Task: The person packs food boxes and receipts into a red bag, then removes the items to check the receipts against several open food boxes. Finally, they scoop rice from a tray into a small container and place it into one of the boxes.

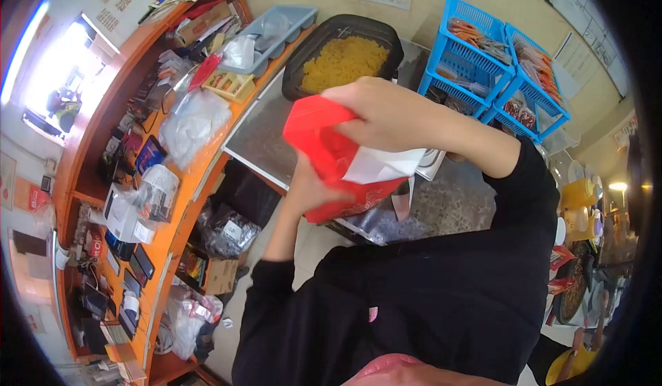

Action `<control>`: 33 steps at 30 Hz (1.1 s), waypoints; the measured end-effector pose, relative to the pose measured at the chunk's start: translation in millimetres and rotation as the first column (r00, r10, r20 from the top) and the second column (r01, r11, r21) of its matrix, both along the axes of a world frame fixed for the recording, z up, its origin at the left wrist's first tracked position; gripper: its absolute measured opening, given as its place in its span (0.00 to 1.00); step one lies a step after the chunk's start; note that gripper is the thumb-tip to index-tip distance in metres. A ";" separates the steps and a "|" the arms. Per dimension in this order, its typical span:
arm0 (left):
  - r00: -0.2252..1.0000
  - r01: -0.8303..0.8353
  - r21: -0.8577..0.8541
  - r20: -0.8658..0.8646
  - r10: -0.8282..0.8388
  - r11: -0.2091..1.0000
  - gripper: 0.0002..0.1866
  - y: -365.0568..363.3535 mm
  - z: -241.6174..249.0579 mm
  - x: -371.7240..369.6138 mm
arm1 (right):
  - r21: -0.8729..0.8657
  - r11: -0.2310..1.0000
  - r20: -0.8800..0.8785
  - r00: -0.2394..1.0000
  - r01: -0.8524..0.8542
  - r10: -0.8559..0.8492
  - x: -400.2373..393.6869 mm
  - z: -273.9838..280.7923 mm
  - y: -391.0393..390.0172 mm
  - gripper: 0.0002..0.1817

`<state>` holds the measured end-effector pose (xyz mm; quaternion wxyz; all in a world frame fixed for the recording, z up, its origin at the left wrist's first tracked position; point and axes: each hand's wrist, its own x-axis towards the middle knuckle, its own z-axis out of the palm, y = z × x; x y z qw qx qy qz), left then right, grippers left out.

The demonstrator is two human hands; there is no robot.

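Observation:
In the head view, a red bag with white parts (321, 127) is held up in front of my chest, tilted, with some faint print on its lower side. My right hand (376, 113) grips its upper edge, with the thumb on the near side. Lower down, my left hand (314, 187) holds the bag's side, its fingers partly hidden by the red material. Whatever the bag contains, if anything, is out of sight. Just behind it, a black tray (293, 75) of yellow, crumbly food (345, 60) rests on the metal counter (258, 134).
Blue stacked baskets (441, 48) with wrapped cutlery-like packets stand at the back right. Left of me runs an orange shelf desk (176, 227) with plastic bags (196, 127), phones (141, 265) and a grey tray (286, 24). Packed goods (231, 231) sit below it.

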<state>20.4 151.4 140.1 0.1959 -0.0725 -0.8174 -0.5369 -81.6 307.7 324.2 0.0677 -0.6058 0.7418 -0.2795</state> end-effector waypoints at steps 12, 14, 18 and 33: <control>0.992 -0.024 -0.306 0.112 0.061 0.952 0.16 -1.7 -100.6 -26.9 | 0.357 0.888 0.015 0.952 -0.291 0.306 24.6 -22.9 -101.1 0.13; 0.993 -0.097 -0.337 -0.094 0.070 0.936 0.14 1.9 -73.3 -22.9 | 0.312 0.906 0.058 0.958 -0.285 0.282 16.8 -29.1 -106.2 0.13; 0.998 -0.004 -0.199 0.059 0.016 0.980 0.18 -11.4 -69.8 -25.4 | 0.185 0.940 0.071 0.958 -0.286 0.278 10.6 -26.0 -107.7 0.13; 0.996 -0.056 -0.174 0.057 0.067 0.983 0.15 -130.5 -38.1 -39.6 | -0.106 0.988 0.323 0.936 -0.113 0.141 -40.7 -22.2 -220.8 0.10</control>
